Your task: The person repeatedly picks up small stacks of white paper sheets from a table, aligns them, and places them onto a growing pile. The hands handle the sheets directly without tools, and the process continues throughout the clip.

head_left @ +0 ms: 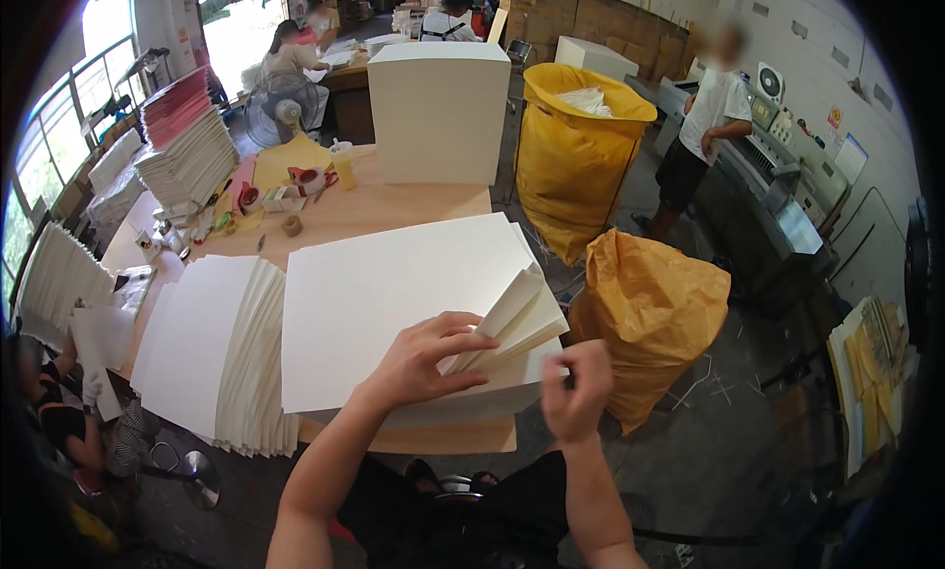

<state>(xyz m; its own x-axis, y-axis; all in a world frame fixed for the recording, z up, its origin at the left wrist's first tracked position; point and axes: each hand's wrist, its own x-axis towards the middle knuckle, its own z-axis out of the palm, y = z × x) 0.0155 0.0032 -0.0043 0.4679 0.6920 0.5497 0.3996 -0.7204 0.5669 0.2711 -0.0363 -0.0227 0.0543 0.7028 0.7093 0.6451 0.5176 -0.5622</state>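
Head view — left hand [428,357] pinches curled sheets [514,303] of the paper stack [394,284] near the tabletop's [423,203] near edge; right hand [578,392] curls apart — whether holding anything, I cannot tell.

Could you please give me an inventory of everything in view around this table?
Table: one, light wood, centre
Sheet stack: one, white, table front
Lifted sheets: several, white, that stack's right corner
Fanned stack: one, white, left of it
Tall stack: one, white, table's far side
Mixed stack: one, pink and white, far left
Tape roll: one, tan, table's left half
Cup: one, yellow, near the tall stack
Fan: one, grey, behind the table
Sacks: two, yellow and orange, right
Machine: one, grey, right wall
Co-workers: at least five, background and lower left
Small items: uncountable
Left hand: one, bare, at the lifted sheets
Right hand: one, bare, near the stack's right edge
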